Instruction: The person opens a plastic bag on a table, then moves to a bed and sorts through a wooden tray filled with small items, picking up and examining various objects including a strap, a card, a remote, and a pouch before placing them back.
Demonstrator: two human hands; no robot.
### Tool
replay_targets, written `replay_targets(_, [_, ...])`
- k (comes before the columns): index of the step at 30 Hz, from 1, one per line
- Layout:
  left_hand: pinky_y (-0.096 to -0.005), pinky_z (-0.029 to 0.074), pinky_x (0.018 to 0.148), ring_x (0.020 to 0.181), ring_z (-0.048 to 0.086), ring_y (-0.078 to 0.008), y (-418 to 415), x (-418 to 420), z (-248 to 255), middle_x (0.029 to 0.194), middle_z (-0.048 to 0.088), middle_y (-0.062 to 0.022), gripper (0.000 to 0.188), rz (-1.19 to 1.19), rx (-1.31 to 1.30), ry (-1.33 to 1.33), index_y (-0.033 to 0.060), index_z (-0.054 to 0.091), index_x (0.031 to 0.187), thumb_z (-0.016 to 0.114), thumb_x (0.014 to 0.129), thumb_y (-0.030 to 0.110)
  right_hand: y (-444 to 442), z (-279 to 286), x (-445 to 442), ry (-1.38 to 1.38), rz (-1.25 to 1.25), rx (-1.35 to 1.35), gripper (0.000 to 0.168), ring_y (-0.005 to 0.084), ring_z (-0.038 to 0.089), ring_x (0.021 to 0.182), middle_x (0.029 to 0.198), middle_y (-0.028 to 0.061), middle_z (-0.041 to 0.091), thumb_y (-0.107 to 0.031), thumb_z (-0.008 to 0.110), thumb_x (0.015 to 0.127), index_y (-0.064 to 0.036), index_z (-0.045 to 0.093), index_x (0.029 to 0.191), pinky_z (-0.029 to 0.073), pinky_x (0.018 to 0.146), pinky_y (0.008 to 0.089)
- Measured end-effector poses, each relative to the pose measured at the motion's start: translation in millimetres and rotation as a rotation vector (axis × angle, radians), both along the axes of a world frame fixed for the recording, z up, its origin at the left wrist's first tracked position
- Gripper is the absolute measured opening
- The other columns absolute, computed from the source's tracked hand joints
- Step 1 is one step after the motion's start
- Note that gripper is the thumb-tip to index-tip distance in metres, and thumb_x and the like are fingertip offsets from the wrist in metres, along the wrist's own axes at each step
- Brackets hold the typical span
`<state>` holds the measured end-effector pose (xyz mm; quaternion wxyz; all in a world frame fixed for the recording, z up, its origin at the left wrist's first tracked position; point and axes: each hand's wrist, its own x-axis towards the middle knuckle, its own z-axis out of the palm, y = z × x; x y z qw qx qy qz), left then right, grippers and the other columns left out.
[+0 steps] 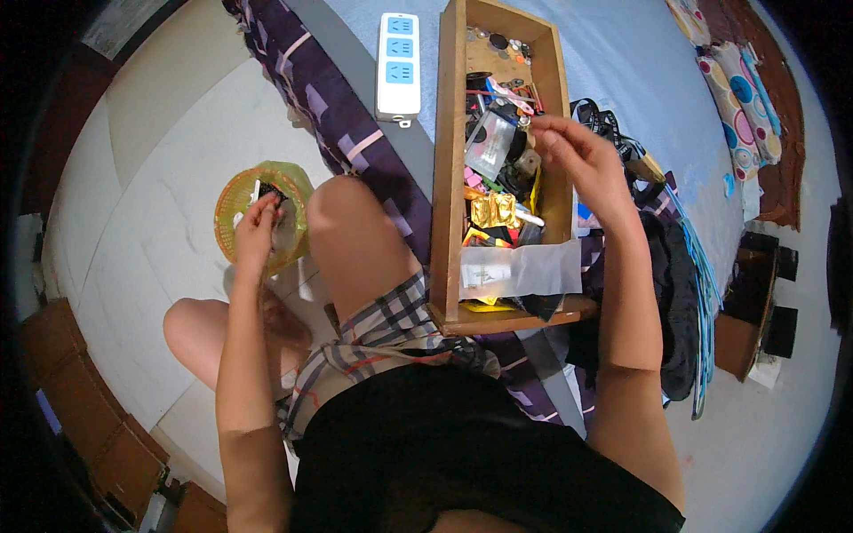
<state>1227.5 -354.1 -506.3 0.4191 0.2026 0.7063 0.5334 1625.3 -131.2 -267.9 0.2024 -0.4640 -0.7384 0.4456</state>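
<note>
My left hand (254, 230) is over a round orange wastebasket (226, 223) lined with a yellow-green plastic bag (293, 174). Its fingertips are closed on a small black item (272, 190), partly hidden by the fingers. Above the right side of a wooden drawer (450, 200) is my right hand (583, 158), thumb and fingers close together. A small shiny piece shows at its fingertips; whether it is gripped I cannot tell. Inside the drawer lie a clear plastic sachet (491, 143), a gold blister pack (494, 210), a frosted plastic bag (520, 270) and many small odds and ends.
A white power strip (398, 93) with blue sockets lies left of the drawer on the bed's blue sheet (620, 60). Black straps (600, 123), dark cloth (666, 293) and blue hangers (703, 333) are at the right. Cardboard boxes (86, 406) stand on the floor at lower left.
</note>
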Motion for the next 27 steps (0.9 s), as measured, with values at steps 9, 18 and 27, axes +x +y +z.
replay_targets(9, [-0.0323, 0.050, 0.082, 0.087, 0.064, -0.0204, 53.0, 162.4, 192.2, 0.098, 0.068, -0.0074, 0.019, -0.438, 0.436, 0.571, 0.0060, 0.067, 0.108, 0.059, 0.091, 0.008, 51.2, -6.7, -7.7, -0.173, -0.054, 0.392, 0.029, 0.0178, 0.065, 0.094, 0.107, 0.0090, 0.069, -0.023, 0.058, 0.095, -0.005, 0.065, 0.116, 0.050, 0.085, 0.0300])
replay_targets(18, [-0.0488, 0.029, 0.109, 0.116, 0.054, -0.0237, 83.8, 228.0, 184.4, 0.112, 0.062, -0.0047, 0.026, -0.705, 0.450, 1.017, 0.0086, 0.065, 0.110, 0.062, 0.084, 0.009, 118.7, -62.6, -63.5, -0.452, 0.200, 0.687, 0.036, 0.0340, 0.061, 0.105, 0.117, 0.0154, 0.062, -0.029, 0.057, 0.089, -0.011, 0.063, 0.120, 0.050, 0.089, 0.0415])
replay_targets(27, [-0.0529, 0.023, 0.113, 0.121, 0.050, -0.0238, 95.3, 234.9, 178.9, 0.113, 0.063, -0.0022, 0.027, -0.734, 0.376, 1.059, 0.0101, 0.065, 0.110, 0.063, 0.084, 0.012, 134.5, -93.8, -77.3, -0.500, 0.180, 0.730, 0.035, 0.0339, 0.058, 0.111, 0.127, 0.0128, 0.057, -0.026, 0.056, 0.089, -0.011, 0.061, 0.121, 0.050, 0.091, 0.0437])
